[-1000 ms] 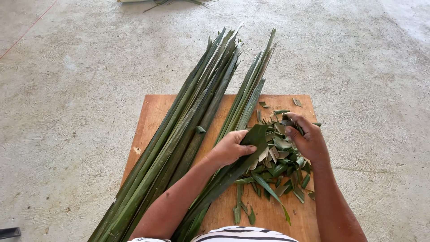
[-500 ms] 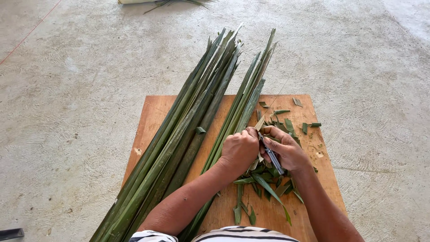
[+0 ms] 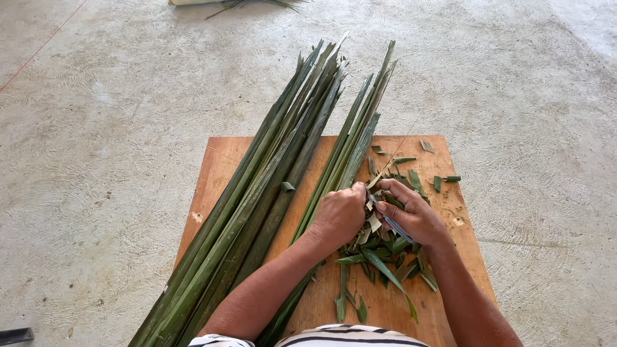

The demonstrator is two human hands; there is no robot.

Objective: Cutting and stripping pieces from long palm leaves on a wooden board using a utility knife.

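A wooden board [image 3: 218,167] lies on the concrete floor. Two bundles of long green leaves lie across it: a large bundle [image 3: 257,193] on the left and a thinner bundle [image 3: 350,141] beside it. My left hand [image 3: 340,215] is closed on the thinner bundle near its lower part. My right hand [image 3: 411,215] grips a small knife [image 3: 389,222] with a dark handle, its blade close to my left hand's fingers. A heap of cut green leaf pieces [image 3: 385,257] lies under and below both hands.
Loose leaf scraps [image 3: 443,180] are scattered at the board's right side. More leaves [image 3: 244,5] lie on the floor at the top edge. A dark object [image 3: 14,335] sits at the bottom left corner. Rough concrete floor surrounds the board.
My right hand moved left from the scrap heap to meet my left hand, now holding the knife against the thinner bundle. My left hand shifted slightly up onto the bundle.
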